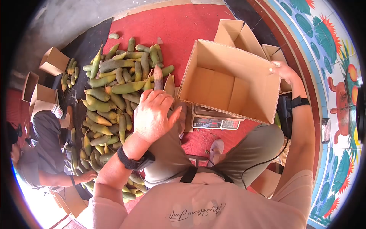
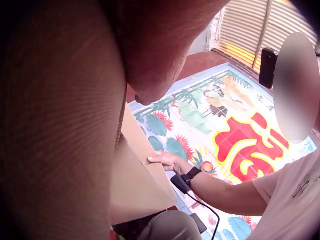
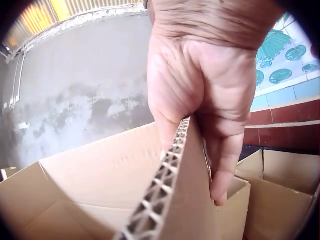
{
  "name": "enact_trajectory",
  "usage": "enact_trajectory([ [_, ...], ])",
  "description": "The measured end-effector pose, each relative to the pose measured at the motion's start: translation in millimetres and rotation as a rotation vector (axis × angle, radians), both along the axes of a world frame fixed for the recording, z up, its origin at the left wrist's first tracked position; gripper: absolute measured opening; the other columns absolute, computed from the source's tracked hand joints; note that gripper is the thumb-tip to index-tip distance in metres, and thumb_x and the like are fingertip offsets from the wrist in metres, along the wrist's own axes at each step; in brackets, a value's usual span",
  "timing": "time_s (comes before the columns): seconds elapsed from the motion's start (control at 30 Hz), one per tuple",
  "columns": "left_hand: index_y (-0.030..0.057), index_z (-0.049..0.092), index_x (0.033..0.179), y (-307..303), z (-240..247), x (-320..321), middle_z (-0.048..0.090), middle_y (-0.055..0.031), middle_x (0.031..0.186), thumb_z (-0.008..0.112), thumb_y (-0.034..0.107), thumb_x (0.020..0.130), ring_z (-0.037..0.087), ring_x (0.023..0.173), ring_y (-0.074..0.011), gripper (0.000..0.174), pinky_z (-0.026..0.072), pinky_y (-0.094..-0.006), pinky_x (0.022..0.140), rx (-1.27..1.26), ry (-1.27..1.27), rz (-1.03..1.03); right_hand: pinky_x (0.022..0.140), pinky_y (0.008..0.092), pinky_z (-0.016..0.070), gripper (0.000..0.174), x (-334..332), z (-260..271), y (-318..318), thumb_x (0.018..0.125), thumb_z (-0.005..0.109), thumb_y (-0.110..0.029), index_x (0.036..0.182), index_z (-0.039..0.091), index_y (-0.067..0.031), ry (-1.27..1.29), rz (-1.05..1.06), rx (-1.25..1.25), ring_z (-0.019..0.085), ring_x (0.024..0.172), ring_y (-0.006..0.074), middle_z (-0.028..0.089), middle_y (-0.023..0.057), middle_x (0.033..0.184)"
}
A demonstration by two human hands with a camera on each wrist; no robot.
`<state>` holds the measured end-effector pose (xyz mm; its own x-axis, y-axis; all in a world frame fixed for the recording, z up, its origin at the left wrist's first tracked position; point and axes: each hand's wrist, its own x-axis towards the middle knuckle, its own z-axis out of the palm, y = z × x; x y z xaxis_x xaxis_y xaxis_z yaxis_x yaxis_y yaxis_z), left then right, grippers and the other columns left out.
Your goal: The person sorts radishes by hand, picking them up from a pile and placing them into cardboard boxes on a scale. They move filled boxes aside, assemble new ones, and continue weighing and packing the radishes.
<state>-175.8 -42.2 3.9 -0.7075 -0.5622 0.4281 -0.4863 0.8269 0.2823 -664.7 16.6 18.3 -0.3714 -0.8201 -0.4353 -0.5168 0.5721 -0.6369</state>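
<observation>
My right hand (image 1: 286,72) grips the rim of an open cardboard box (image 1: 248,89), with the thumb inside the wall and the fingers outside. In the right wrist view the corrugated edge of the box (image 3: 165,180) runs up into the palm of that hand (image 3: 200,80). The box is tilted, and its bottom shows bare. Under its near side sits a digital scale (image 1: 215,123), partly covered. My left hand (image 1: 154,114) holds nothing and lies over my left knee, thumb spread aside. A brownish radish (image 1: 158,78) stands just beyond its fingertips.
A large heap of green radishes (image 1: 114,87) covers the floor at left. More cardboard boxes (image 1: 248,40) stand behind mine, beside a tiled wall (image 1: 335,76). Another person (image 1: 45,152) sits at far left near small boxes (image 1: 53,61). A cable (image 1: 263,164) crosses my right leg.
</observation>
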Motion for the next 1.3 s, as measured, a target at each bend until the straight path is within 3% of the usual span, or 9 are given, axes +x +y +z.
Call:
enact_trajectory([
  [0.53,0.0014,0.059,0.083,2.5,2.8,-9.8,0.061,-0.0108,0.087,0.068,0.017,0.068,0.056,0.089,-0.0268,0.023,0.0402,-0.0389,0.084,-0.022,-0.023,-0.017,0.081,0.0379,0.045,0.05,-19.8,-28.1,23.2,0.079,0.06,-0.012,0.125,0.045,0.0003,0.004,-0.095,0.217,0.057,0.097,0.0239,0.058,0.0129,0.111],
  [0.7,0.0018,0.059,0.083,2.7,3.3,-14.1,0.061,-0.0107,0.087,0.068,0.017,0.068,0.056,0.089,-0.0268,0.023,0.04,-0.039,0.084,-0.019,-0.025,-0.021,0.085,0.0327,0.0442,0.051,-26.4,-47.1,15.4,0.075,0.062,-0.008,0.123,0.047,0.0004,0.384,0.045,0.106,0.057,0.1,0.026,0.057,0.0176,0.112],
  [0.83,0.0022,0.059,0.083,2.4,2.5,-15.0,0.061,-0.0101,0.087,0.068,0.017,0.069,0.056,0.089,-0.0265,0.023,0.0396,-0.039,0.084,-0.017,-0.032,-0.024,0.085,0.0323,0.0442,0.053,-26.2,-52.1,19.2,0.075,0.062,-0.007,0.126,0.045,-0.0038,0.438,0.021,0.039,0.058,0.098,0.0262,0.058,0.0179,0.111],
  [0.93,0.0022,0.059,0.083,3.8,3.0,-15.3,0.061,-0.0099,0.088,0.067,0.018,0.069,0.056,0.089,-0.0263,0.023,0.0393,-0.0389,0.084,-0.019,-0.045,-0.015,0.082,0.0366,0.0476,0.057,-20.7,-51.6,26.0,0.075,0.062,-0.008,0.129,0.042,-0.0097,0.505,0.015,-0.106,0.058,0.099,0.026,0.059,0.0183,0.109],
  [1.0,0.0021,0.059,0.084,3.8,2.5,-15.2,0.061,-0.0099,0.087,0.067,0.018,0.069,0.056,0.089,-0.0263,0.023,0.0392,-0.0388,0.085,-0.017,-0.051,-0.018,0.073,0.0413,0.0524,0.065,3.9,-36.5,28.8,0.075,0.062,-0.006,0.134,0.034,-0.0114,0.318,-0.217,-0.017,0.058,0.097,0.0282,0.058,0.0173,0.11],
  [1.1,0.0018,0.059,0.084,4.0,2.3,-15.3,0.06,-0.0099,0.087,0.067,0.019,0.069,0.055,0.089,-0.0264,0.024,0.039,-0.0387,0.085,-0.022,-0.057,-0.017,0.064,0.0409,0.0548,0.067,2.5,-44.2,37.4,0.075,0.062,-0.006,0.135,0.031,-0.0111,0.259,-0.222,0.093,0.059,0.093,0.0284,0.058,0.0162,0.108],
  [1.2,0.0016,0.059,0.085,4.0,1.8,-14.6,0.06,-0.0099,0.086,0.067,0.019,0.069,0.055,0.088,-0.0263,0.025,0.039,-0.0386,0.085,-0.029,-0.062,-0.012,0.073,0.0377,0.0504,0.067,7.5,-50.0,47.4,0.074,0.064,-0.006,0.133,0.034,-0.0045,0.185,-0.129,0.124,0.059,0.088,0.0245,0.057,0.0165,0.109],
  [1.23,0.0015,0.059,0.085,3.9,1.6,-14.3,0.059,-0.0099,0.086,0.067,0.019,0.07,0.055,0.088,-0.0263,0.025,0.039,-0.0384,0.084,-0.032,-0.068,-0.011,0.07,0.0346,0.0499,0.067,12.8,-47.9,49.4,0.072,0.062,-0.002,0.132,0.035,-0.0022,0.36,-0.074,0.149,0.06,0.081,0.0219,0.06,0.0141,0.099],
  [1.3,0.0016,0.059,0.085,4.0,1.1,-13.8,0.059,-0.0098,0.085,0.067,0.019,0.07,0.055,0.087,-0.0263,0.025,0.0391,-0.0383,0.084,-0.035,-0.059,-0.012,0.069,0.0334,0.0493,0.066,12.0,-40.2,54.7,0.07,0.061,0.0,0.131,0.036,-0.0015,0.308,-0.071,0.151,0.06,0.079,0.0208,0.061,0.0135,0.094],
])
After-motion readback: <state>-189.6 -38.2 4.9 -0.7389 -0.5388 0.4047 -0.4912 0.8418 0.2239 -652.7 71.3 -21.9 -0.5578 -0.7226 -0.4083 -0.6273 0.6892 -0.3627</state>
